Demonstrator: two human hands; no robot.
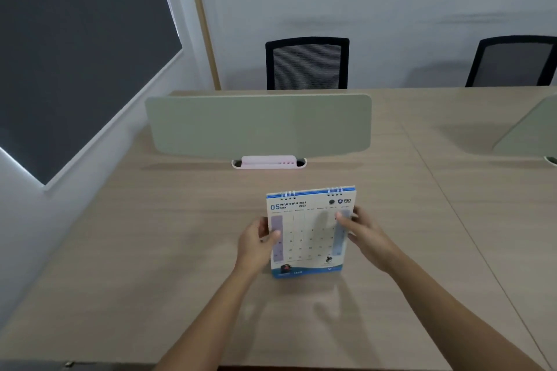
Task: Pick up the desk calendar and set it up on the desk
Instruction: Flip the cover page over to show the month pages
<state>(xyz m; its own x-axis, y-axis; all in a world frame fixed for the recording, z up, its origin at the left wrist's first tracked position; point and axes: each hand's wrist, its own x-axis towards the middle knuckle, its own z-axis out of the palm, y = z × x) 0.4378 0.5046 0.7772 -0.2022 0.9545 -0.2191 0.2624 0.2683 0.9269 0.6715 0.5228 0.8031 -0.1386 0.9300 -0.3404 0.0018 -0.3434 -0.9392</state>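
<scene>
The desk calendar (310,235) is white with blue bands and a spiral binding at its top, showing the May page. It stands upright near the middle of the wooden desk (150,235), its lower edge down at the desk surface. My left hand (256,245) grips its left edge, thumb on the front page. My right hand (366,235) grips its right edge the same way. Whatever lies behind the page is hidden.
A pale green divider panel (259,126) stands across the desk behind the calendar, with a pink-and-white cable port (269,162) at its foot. Two black mesh chairs (307,65) (512,62) stand beyond. A second divider (533,135) is at right. A wall runs along the left.
</scene>
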